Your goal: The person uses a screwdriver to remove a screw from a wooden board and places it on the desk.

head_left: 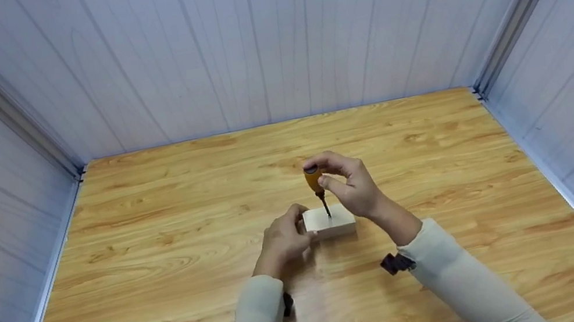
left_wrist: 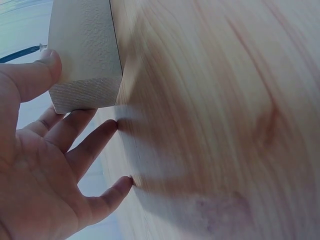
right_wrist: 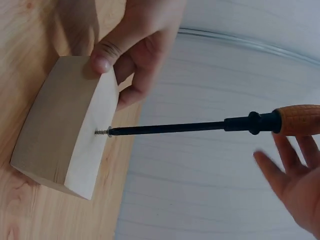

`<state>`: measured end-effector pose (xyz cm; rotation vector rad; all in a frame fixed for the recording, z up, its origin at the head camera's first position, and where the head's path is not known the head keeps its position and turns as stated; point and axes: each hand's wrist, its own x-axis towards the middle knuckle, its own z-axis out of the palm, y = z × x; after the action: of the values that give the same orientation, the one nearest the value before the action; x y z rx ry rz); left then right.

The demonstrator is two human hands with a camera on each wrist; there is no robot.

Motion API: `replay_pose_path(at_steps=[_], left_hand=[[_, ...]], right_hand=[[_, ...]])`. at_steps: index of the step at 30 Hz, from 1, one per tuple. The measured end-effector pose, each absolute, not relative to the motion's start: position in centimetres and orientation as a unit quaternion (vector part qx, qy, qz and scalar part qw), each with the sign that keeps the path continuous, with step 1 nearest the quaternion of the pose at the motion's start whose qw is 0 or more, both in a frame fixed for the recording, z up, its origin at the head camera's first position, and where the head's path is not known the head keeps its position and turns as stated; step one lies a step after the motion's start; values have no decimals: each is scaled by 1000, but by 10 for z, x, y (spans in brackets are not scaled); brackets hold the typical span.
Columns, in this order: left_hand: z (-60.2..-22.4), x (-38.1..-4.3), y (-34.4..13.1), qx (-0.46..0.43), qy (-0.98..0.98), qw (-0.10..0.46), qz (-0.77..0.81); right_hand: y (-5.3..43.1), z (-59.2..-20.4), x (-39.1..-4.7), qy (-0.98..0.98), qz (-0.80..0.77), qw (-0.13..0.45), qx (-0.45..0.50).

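Two pale sleeves (head_left: pixel 460 275) lie nearest the head camera, reaching forward over the wood-grain counter (head_left: pixel 158 236) to a small wooden block (head_left: pixel 341 227) that sits on it between the person's hands. The left grip (head_left: pixel 281 237) is closed on the block's left end, thumb on one side and fingers on the opposite side, with two fingertips at the counter in the left wrist view. The right grip (head_left: pixel 354 187) pinches the orange handle of a screwdriver (head_left: pixel 313 182), thumb at its side and a finger over the butt; the tool stands nearly upright, leaning slightly. In the right wrist view its tip meets the head of a screw (right_wrist: pixel 103 132) that rises from the block's upper face, with a length of thread showing above the wood. The step in hand looks like turning that screw with the block braced; whether it is going in or coming out cannot be told from this moment, though driving it in seems likelier. The next move probably calls for twisting the handle while the tip sits square in the head and the left grip resists the block's turning. Any tilt of the shaft could let the tip slip off, since the screw head stands proud.
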<state>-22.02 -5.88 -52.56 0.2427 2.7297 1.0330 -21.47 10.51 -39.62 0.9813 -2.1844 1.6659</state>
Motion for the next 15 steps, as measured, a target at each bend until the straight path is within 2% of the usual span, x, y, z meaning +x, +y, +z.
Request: replay_pose_path(at_steps=[3,7,12,15], left_hand=[[-526,-220,-59,82,927,103,351],[-526,-220,-58,75,929,109,346],[-526,-221,-56,68,930,112,343],[-526,-221,-56,69,930,113,344]], right_hand=[[99,-398,-211,-783,506,193,307],[95,-411,-216,-793,496,256,245],[97,-426,-225,-779,517,283,212],[100,-426,-227,-770,531,261,241]])
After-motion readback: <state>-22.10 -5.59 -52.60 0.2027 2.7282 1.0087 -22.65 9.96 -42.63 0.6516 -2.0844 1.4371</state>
